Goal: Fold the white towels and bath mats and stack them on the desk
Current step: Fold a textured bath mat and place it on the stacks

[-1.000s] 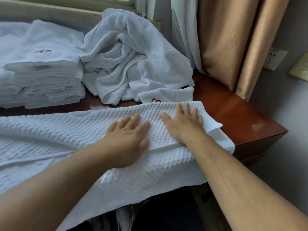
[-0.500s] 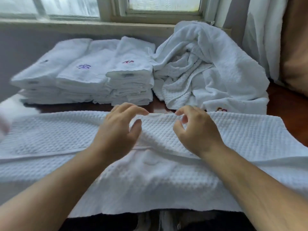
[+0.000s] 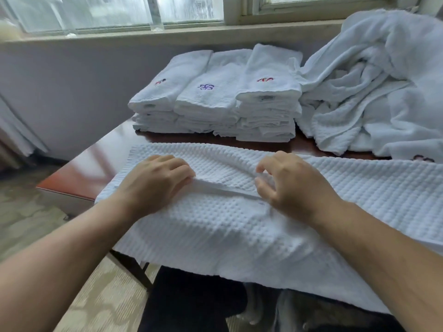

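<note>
A white waffle-weave bath mat (image 3: 227,226) lies across the front of the brown desk (image 3: 96,168), its near half hanging over the edge. My left hand (image 3: 153,183) lies on the mat near its left end, fingers curled into the hem of the folded-over layer. My right hand (image 3: 290,185) pinches the same hem a little to the right, fingers bent. Behind the mat stand three stacks of folded white towels (image 3: 215,101) with small embroidered marks.
A heap of unfolded white towels (image 3: 374,87) fills the desk's back right. A window sill (image 3: 167,34) and grey wall run behind the desk. The desk's left corner is bare wood, with patterned floor (image 3: 36,224) beyond it.
The view swung left along the mat. My hands went from pressing flat near the mat's right end to curled fingers gripping the hem near its left end.
</note>
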A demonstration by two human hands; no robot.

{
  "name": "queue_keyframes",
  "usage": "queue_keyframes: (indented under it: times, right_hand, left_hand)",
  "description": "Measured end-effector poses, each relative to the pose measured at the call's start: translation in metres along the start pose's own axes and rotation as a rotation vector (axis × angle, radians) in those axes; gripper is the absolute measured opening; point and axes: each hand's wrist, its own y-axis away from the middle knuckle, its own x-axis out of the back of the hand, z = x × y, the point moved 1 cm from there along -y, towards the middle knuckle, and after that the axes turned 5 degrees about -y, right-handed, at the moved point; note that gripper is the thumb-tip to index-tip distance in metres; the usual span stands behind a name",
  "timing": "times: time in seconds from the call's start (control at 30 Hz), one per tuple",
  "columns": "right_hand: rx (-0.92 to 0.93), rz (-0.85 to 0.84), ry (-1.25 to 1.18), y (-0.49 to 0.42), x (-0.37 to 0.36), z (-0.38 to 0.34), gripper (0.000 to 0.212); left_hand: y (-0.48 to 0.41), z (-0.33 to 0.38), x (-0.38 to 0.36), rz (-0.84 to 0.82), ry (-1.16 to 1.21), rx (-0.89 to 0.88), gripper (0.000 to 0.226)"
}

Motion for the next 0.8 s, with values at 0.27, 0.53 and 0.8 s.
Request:
queue_keyframes:
  times: [0.27, 0.53, 0.8]
  right_hand:
    - [0.018, -0.293, 0.312, 0.020, -0.004, -0.015, 0.099]
    - [0.139, -0.302, 0.134, -0.008, -0.019, -0.054, 0.085]
    - [0.275, -0.309, 0.240, -0.019, -0.047, -0.072, 0.072]
  left_hand:
    - [0.026, -0.016, 0.008, -0.016, 0.002, 0.017, 0.025]
    - [0.060, -0.054, 0.014, -0.097, -0.060, 0.153, 0.037]
    - [0.088, -0.057, 0.010, -0.091, 0.092, 0.327, 0.039]
